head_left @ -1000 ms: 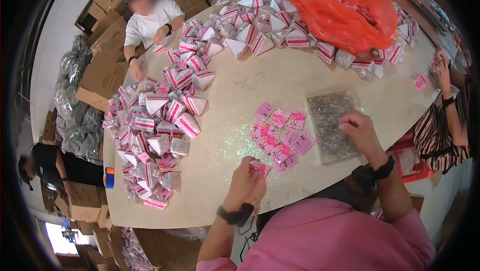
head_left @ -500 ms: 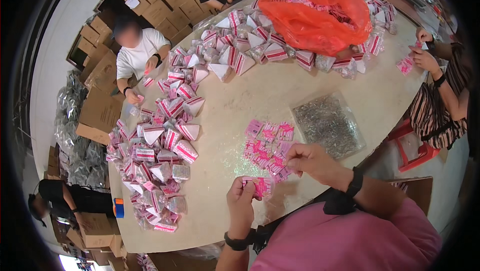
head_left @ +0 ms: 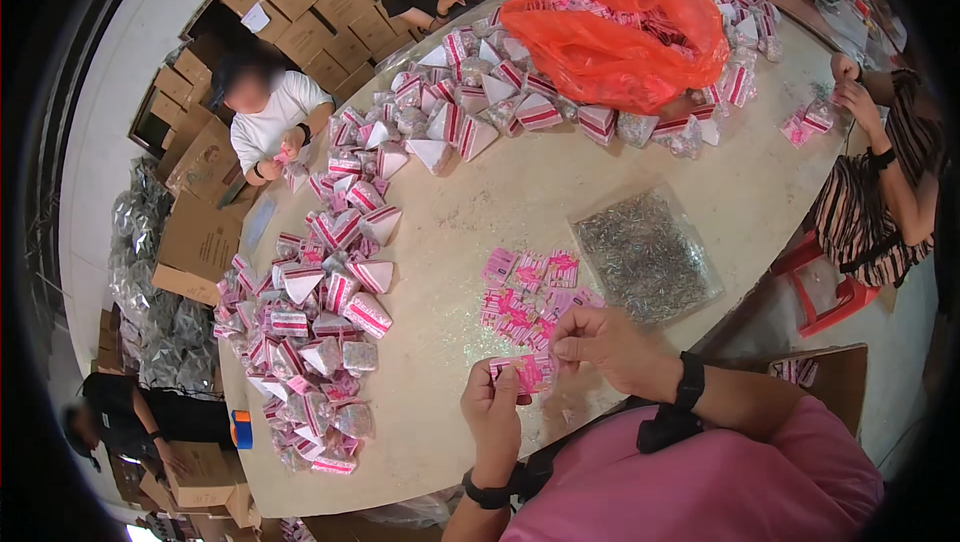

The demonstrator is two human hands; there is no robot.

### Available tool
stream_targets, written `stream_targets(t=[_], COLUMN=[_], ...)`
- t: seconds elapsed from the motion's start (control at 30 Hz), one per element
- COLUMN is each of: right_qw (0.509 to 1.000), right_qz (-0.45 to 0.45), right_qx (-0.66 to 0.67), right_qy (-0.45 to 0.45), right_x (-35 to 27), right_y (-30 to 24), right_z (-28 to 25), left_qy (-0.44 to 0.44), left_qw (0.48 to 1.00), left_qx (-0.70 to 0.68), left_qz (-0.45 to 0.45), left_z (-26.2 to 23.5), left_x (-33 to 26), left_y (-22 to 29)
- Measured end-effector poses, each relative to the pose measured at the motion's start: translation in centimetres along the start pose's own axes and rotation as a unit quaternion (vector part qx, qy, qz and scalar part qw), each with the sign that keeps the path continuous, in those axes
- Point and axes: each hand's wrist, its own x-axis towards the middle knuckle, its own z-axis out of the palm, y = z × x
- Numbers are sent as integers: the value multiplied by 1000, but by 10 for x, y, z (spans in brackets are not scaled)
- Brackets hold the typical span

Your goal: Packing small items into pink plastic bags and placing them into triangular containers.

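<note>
My left hand point(head_left: 490, 417) is closed on a pink-and-white striped printed card point(head_left: 522, 374), thumb on top, above the table's near edge. My right hand point(head_left: 605, 347) is just to its right, thumb and forefinger pinched by the card's right edge. Whatever the pinch holds is too small to make out. Beyond my hands, several similar pink cards point(head_left: 510, 310) lie spread on the table. To their right sits a shallow tray point(head_left: 645, 257) full of thin, dark, shiny bits.
Packed clear bags with pink-striped card tops point(head_left: 335, 287) pile along the table's left and far sides. A red plastic bag point(head_left: 620, 67) holds more pink pieces. Co-workers sit at the far left, far side and right. A red stool point(head_left: 830, 287) stands at right, cartons point(head_left: 300, 2) behind.
My right hand has come left, close to the card's edge, while my left hand has shifted slightly right with the card. The far-left co-worker's hands have come together.
</note>
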Motion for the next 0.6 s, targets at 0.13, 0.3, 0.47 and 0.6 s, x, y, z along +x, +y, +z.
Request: stream_targets(t=[0.13, 0.3, 0.47, 0.6], right_qw=[998, 990, 996, 996], right_qz=[-13, 14, 19, 31], right_qx=[58, 134, 82, 89], right_qy=[-7, -31, -28, 0], right_x=[3, 5, 7, 3], right_y=[7, 8, 4, 1], right_z=[0, 3, 2, 11], left_qy=[-5, -43, 25, -37], left_qw=[999, 987, 969, 897], left_qx=[-6, -88, 205, 314], left_qz=[-35, -127, 139, 309], left_z=[-2, -10, 2, 4], left_x=[2, 4, 0, 6], left_y=[-4, -28, -8, 10])
